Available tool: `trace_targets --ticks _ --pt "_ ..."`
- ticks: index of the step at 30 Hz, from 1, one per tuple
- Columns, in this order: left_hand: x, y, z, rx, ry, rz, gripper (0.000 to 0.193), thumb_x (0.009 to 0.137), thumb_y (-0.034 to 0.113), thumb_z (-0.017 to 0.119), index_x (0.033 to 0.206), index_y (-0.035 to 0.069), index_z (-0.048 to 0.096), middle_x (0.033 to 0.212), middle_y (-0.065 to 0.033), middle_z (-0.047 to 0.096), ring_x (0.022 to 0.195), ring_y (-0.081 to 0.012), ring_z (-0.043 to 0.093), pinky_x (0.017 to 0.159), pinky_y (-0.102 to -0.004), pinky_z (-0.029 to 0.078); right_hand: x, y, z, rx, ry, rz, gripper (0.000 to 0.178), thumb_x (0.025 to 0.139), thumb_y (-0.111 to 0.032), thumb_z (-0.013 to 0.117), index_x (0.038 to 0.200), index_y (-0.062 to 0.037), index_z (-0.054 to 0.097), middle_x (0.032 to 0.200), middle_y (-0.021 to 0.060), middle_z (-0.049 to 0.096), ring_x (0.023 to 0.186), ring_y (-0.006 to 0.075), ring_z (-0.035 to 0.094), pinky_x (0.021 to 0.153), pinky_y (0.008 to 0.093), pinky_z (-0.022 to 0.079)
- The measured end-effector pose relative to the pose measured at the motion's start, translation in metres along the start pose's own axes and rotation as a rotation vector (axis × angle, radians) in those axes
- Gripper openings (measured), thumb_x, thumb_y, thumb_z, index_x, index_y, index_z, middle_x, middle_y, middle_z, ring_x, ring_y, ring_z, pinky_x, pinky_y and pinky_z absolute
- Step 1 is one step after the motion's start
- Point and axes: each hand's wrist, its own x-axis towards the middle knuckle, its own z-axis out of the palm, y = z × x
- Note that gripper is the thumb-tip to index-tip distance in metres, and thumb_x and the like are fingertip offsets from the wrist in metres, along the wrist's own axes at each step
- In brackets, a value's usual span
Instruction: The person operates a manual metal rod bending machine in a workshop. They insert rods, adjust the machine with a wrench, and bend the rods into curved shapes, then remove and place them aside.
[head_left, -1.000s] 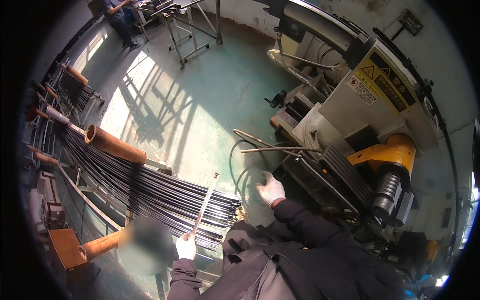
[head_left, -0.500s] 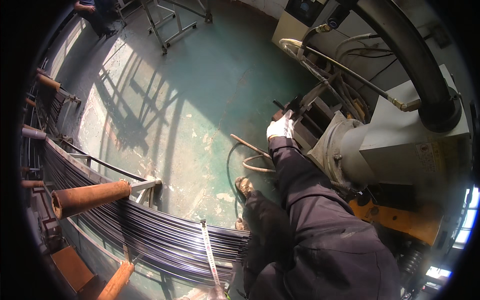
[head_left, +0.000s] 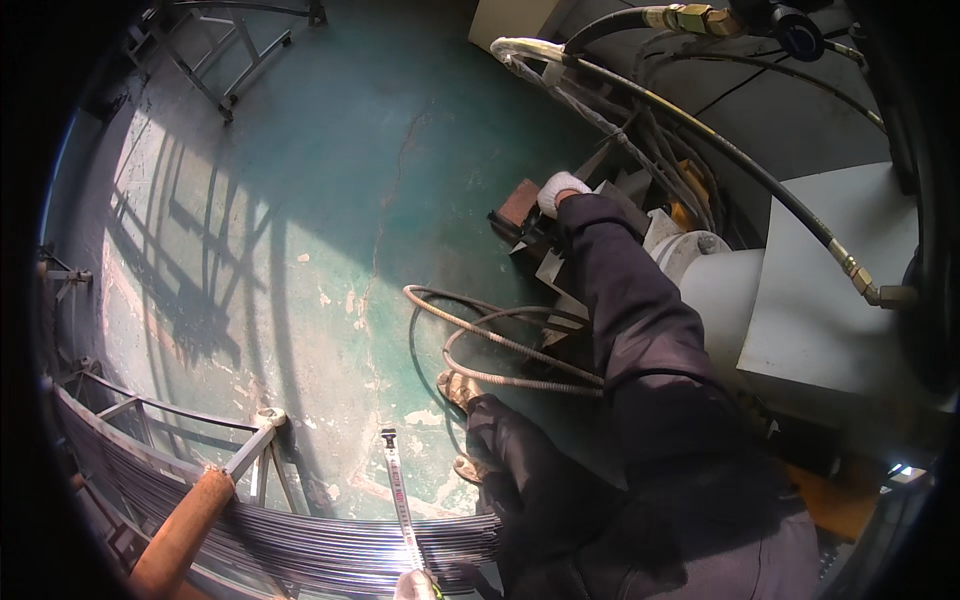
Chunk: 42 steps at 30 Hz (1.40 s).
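At the lower edge, my left hand [head_left: 413, 587], partly cut off, is closed on a tape measure. Its white blade [head_left: 400, 495] sticks out over a bundle of thin dark metal rods [head_left: 330, 548], and its dark end hook reaches past them above the floor. My right arm stretches far forward. In a white glove, my right hand [head_left: 562, 192] rests among the metal parts of the machine, beside a reddish-brown block [head_left: 519, 202] and a black fitting. Its fingers are hidden, so what they hold cannot be made out.
A rusty roller [head_left: 185, 530] and a rack frame [head_left: 250, 450] stand at the left. Ribbed hoses [head_left: 480, 325] loop over the green floor near my shoes. The grey machine [head_left: 830, 290] with thick hydraulic hoses [head_left: 740, 150] fills the right. A wheeled stand [head_left: 228, 65] is far left.
The whole view has shifted, with the floor hoses showing more and the person far left out of view. My right hand has moved across the machine parts. The tape stays out over the rods.
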Motion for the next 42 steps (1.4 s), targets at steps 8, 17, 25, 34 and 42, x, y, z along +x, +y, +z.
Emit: trace_targets --ticks 8,17,25,34,42 --pt "0.020 -0.007 -0.004 0.226 0.050 0.154 0.051 0.107 0.022 0.063 0.155 0.007 0.065 0.136 -0.0205 0.074 0.123 -0.0417 0.070 0.113 -0.0649 0.051 -0.130 -0.063 0.041 0.329 0.279 0.405 0.112 0.106 -0.041 0.075 0.183 -0.0016 0.003 0.150 0.0322 0.061 0.117 0.0419 0.082 0.092 0.0531 0.069" --pt "0.029 -0.014 0.007 0.216 0.046 0.150 0.048 0.114 0.023 0.056 0.158 0.007 0.064 0.150 -0.0205 0.070 0.137 -0.0386 0.064 0.120 -0.0530 0.049 -0.055 -0.006 -0.043 0.079 -0.080 -0.097 0.091 0.104 -0.033 0.074 0.171 0.0083 0.030 0.134 0.0364 0.074 0.121 0.0463 0.079 0.103 0.0472 0.065" --pt "0.024 -0.010 0.005 0.135 -0.031 0.067 0.047 0.114 0.022 0.056 0.158 0.006 0.065 0.150 -0.0202 0.070 0.137 -0.0384 0.064 0.120 -0.0511 0.050 -0.142 -0.067 0.038 0.409 0.279 0.387 0.120 0.101 -0.058 0.081 0.183 -0.0057 0.011 0.153 0.0300 0.057 0.130 0.0439 0.075 0.109 0.0542 0.062" --pt "0.037 -0.014 0.014 -0.518 -0.247 -0.311 0.045 0.119 0.024 0.057 0.158 0.004 0.064 0.142 -0.0195 0.071 0.122 -0.0244 0.070 0.104 -0.0367 0.058 -0.086 -0.031 0.006 0.507 0.220 0.400 0.094 0.101 -0.030 0.077 0.181 -0.0094 0.031 0.128 0.0310 0.078 0.120 0.0448 0.080 0.100 0.0531 0.065" --pt "0.022 0.025 -0.025 -0.574 -0.121 -0.399 0.048 0.117 0.031 0.061 0.160 0.009 0.067 0.146 -0.0199 0.074 0.127 -0.0379 0.070 0.111 -0.0503 0.054 -0.083 -0.020 -0.003 0.475 0.331 0.348 0.075 0.102 -0.034 0.075 0.165 -0.0001 0.050 0.133 0.0378 0.074 0.119 0.0464 0.080 0.100 0.0493 0.067"
